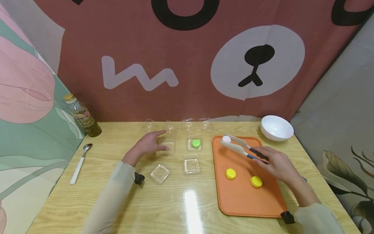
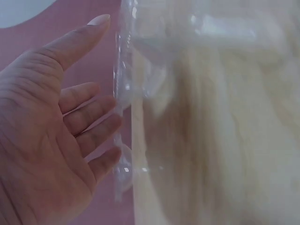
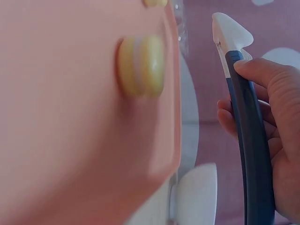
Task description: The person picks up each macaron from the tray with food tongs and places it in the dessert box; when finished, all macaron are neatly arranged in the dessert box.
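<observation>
My right hand (image 1: 276, 162) grips tongs (image 1: 233, 147) with white tips and dark blue handles, over the orange tray (image 1: 245, 203). A pale pink macaron (image 1: 226, 139) shows between the tong tips in the head view. Two yellow macarons (image 1: 230, 174) lie on the tray; one yellow macaron (image 3: 140, 65) appears large in the right wrist view. My left hand (image 1: 147, 143) reaches over a clear plastic box (image 1: 168, 148), thumb and fingers spread apart. In the left wrist view the left hand (image 2: 47, 126) shows its palm, fingertips right by clear plastic. A green macaron (image 1: 196, 143) sits in another clear box.
Two more open clear boxes (image 1: 191, 165) stand nearer on the wooden table. Raised clear lids (image 1: 188, 125) line the back edge. A white bowl (image 1: 276, 128) is at back right. A bottle (image 1: 86, 118) and a white-handled spoon (image 1: 78, 167) are on the left.
</observation>
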Motion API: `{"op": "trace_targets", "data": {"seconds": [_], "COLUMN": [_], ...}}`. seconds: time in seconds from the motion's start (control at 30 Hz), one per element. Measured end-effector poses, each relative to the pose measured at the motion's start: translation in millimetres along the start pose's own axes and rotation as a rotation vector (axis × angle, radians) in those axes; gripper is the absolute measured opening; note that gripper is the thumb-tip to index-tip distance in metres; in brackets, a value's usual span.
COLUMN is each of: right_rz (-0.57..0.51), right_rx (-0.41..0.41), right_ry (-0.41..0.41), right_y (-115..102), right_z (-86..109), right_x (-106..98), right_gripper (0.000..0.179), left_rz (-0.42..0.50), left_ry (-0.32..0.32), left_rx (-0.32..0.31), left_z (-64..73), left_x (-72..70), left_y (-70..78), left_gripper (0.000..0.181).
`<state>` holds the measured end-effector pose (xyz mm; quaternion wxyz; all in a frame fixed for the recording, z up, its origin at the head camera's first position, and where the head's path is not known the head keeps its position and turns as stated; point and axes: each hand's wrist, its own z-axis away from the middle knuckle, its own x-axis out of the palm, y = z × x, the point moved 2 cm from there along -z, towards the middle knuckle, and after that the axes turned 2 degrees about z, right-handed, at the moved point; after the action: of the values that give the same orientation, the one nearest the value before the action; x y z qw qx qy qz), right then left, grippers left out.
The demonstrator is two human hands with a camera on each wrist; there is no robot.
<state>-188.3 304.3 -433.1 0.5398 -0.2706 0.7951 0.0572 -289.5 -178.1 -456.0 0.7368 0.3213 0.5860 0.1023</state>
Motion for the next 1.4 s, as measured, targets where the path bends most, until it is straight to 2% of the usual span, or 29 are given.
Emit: {"op": "trace_targets", "data": {"seconds": [0.1,0.33,0.6,0.8,1.03,1.4], "right_rz": [-0.021,-0.082,-0.115,-0.108,-0.140,-0.164], "right_rx": [-0.028,-0.022,-0.034,-0.044,-0.039,-0.114], "right_ry": [-0.003,-0.102,-0.091,-0.095,-0.157,-0.182], "right_y": [-8.4,-24.1,-31.6,-39.8,-53.2,-75.5], "right_z": [-13.3,-40.2,-58.5,-70.1,-84.1,-106.2], "right_x": [3.7,13.8,19.0,24.6,31.2,45.2], "right_gripper": [0.043,0.043,0.044,0.043,0.044,0.041], "left_rz": [0.016,0.069,0.080,0.085,0.067,0.081], "left_ry": [-0.007,-0.035,-0.048,-0.039,-0.012,0.000], "left_rx": [0.001,-0.010,-0.011,-0.002,0.018,-0.015], "left_z": [5.2,9.1,9.8,9.2,8.2,9.6], "left_x": [1.6,7.0,7.1,7.8,7.6,9.8], "left_y": [-8.8,-21.4,-25.8,-25.9,-22.3,-21.7], "left_gripper": [0.089,0.085,0.089,0.086,0.082,0.082]}}
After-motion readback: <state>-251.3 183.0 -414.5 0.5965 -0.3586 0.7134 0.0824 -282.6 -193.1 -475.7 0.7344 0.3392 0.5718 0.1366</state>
